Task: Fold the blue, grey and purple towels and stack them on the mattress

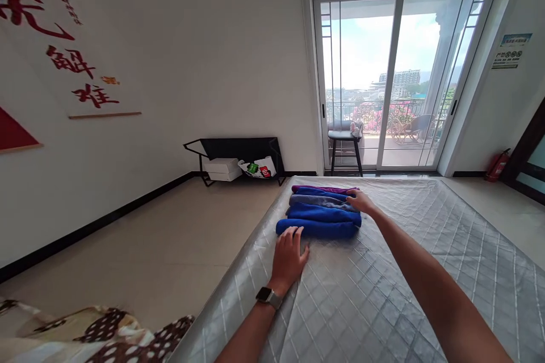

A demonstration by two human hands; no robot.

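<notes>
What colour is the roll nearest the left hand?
Solid blue: the nearest roll, by the left hand, shows best in the head view.

A watch (pixel 269 297) circles the left wrist, just behind the bare left hand (pixel 289 255); its face (pixel 264 294) is dark and squarish (the corners look rounded), its band (pixel 276 300) greyish. The right hand (pixel 361 202) and right forearm (pixel 419 264) are bare too.
</notes>
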